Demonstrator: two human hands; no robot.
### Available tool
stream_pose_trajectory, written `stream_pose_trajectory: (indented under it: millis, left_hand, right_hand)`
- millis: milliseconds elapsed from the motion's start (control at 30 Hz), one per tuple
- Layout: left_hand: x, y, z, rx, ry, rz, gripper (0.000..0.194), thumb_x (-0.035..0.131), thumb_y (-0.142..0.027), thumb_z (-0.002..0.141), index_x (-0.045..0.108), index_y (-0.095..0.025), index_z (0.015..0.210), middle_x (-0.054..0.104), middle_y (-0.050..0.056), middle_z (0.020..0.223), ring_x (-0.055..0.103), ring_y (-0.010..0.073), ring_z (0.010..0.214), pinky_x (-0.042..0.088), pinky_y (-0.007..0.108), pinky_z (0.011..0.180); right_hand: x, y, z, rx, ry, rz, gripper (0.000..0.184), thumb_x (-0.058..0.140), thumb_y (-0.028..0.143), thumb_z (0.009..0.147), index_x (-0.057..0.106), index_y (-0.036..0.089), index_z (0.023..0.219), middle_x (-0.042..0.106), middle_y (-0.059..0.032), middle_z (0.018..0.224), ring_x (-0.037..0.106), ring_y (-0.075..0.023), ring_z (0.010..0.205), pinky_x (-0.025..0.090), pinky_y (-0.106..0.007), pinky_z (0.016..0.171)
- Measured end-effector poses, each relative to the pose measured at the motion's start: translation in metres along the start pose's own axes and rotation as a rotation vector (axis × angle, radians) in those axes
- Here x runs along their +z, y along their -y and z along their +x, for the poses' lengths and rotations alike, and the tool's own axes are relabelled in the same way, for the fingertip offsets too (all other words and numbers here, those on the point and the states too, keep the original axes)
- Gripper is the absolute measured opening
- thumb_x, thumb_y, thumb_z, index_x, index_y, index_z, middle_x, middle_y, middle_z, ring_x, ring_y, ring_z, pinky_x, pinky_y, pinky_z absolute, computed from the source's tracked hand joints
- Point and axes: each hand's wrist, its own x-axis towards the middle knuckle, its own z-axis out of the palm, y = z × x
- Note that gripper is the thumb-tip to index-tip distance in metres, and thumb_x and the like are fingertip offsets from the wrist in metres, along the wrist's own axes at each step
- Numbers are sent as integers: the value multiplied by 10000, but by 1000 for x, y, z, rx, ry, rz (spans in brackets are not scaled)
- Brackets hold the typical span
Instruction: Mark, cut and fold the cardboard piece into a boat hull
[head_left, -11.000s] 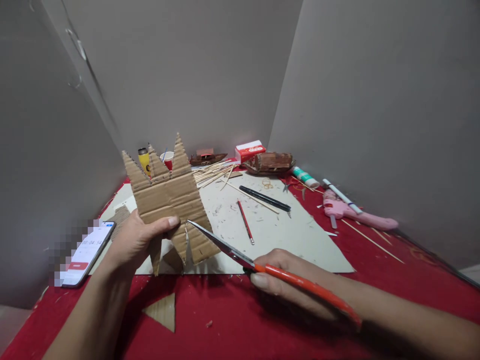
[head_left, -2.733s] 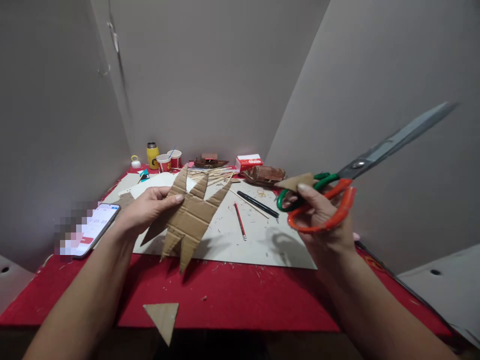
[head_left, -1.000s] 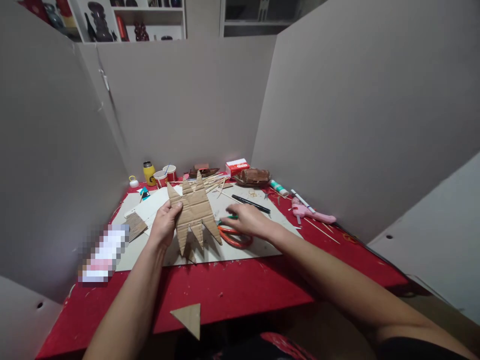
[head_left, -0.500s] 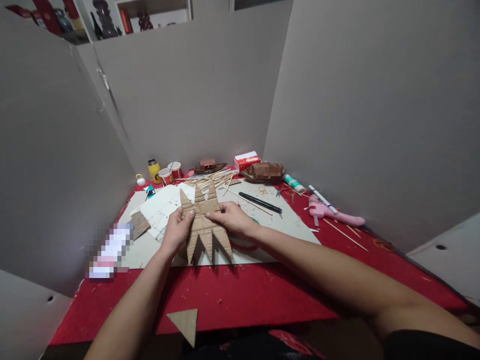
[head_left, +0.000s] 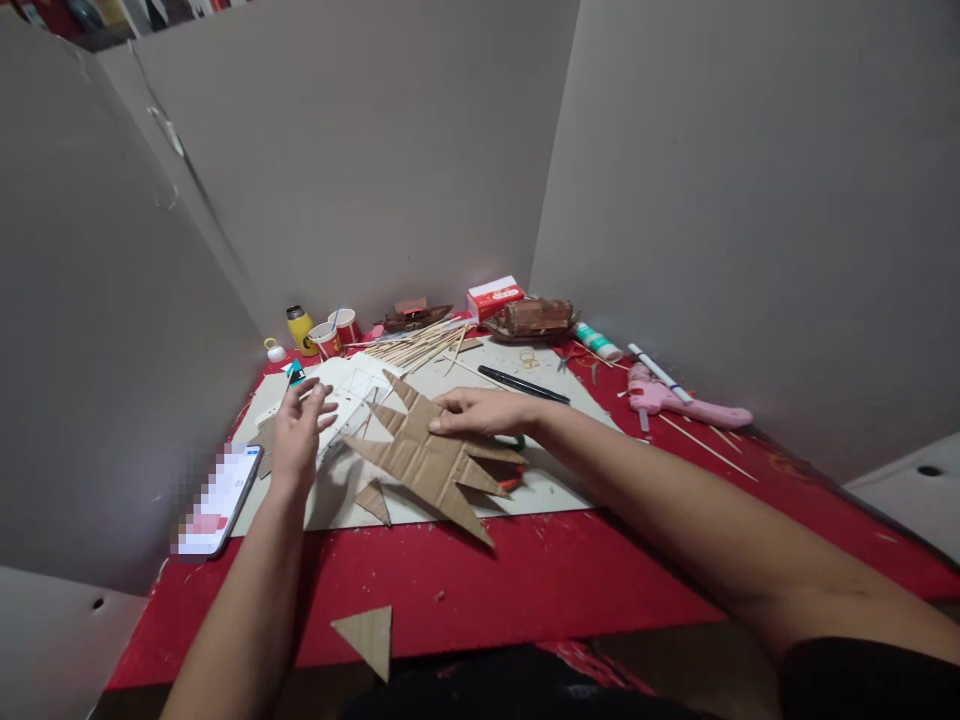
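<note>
My right hand [head_left: 476, 412] grips a spiky cardboard cutout [head_left: 424, 452] by its upper edge, thumb on its face. Pointed teeth stick out at both ends of the cutout, and it tilts down to the right. My left hand [head_left: 300, 420] is raised to the left of it, fingers apart, holding nothing. Beneath it, a small cardboard triangle [head_left: 373, 500] lies on the pale board [head_left: 585, 490]. Behind the cutout, only bits of the scissors' orange handle [head_left: 512, 484] show. Another cardboard triangle [head_left: 369, 640] lies at the table's front edge.
A phone [head_left: 223, 505] lies at the left. White sheets [head_left: 349, 390], thin sticks [head_left: 420, 345] and a black pen [head_left: 523, 384] lie farther back. A pink glue gun [head_left: 686, 405] is at the right. Cups, a yellow bottle [head_left: 300, 330] and model boats [head_left: 536, 318] line the back.
The scissors were put down on the board. Both hands held the cutout half a second ago; my left hand has let go and moved left, while the right has turned the cutout sideways.
</note>
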Motion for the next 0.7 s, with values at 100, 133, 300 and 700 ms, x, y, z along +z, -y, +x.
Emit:
stream_pose_trajectory:
  millis: [100, 133, 300, 700]
  left_hand:
    - [4, -12, -4, -52, 204, 86, 577, 762, -471, 732, 602, -204, 1218, 706, 99, 1105, 673, 180, 895, 515, 268, 753]
    - [8, -13, -6, -102, 328, 119, 587, 802, -435, 696, 632, -195, 1204, 725, 104, 1051, 683, 195, 855, 523, 275, 717]
    - [19, -6, -16, -360, 847, 254, 301, 869, -312, 602, 767, -151, 835, 712, 67, 652, 595, 155, 500, 448, 237, 458]
    - [-35, -5, 19, -365, 782, 210, 181, 800, -325, 732, 709, -175, 776, 699, 56, 664, 582, 108, 526, 475, 195, 521]
  right_hand:
    - [0, 5, 0, 78, 152, -153, 354, 800, 429, 669, 726, 131, 847, 740, -33, 731, 679, -166, 663, 516, -261, 641]
    - [2, 6, 2, 93, 185, -206, 342, 801, 418, 668, 733, 131, 839, 736, -29, 723, 675, -166, 659, 513, -259, 635]
    - [6, -2, 10, 65, 37, -515, 295, 636, 413, 858, 721, 137, 797, 710, -39, 727, 639, -166, 660, 475, -251, 604]
    - [-10, -46, -36, -87, -319, -1107, 305, 549, 250, 937, 641, 179, 1220, 644, -156, 1067, 594, -281, 954, 445, -369, 837]
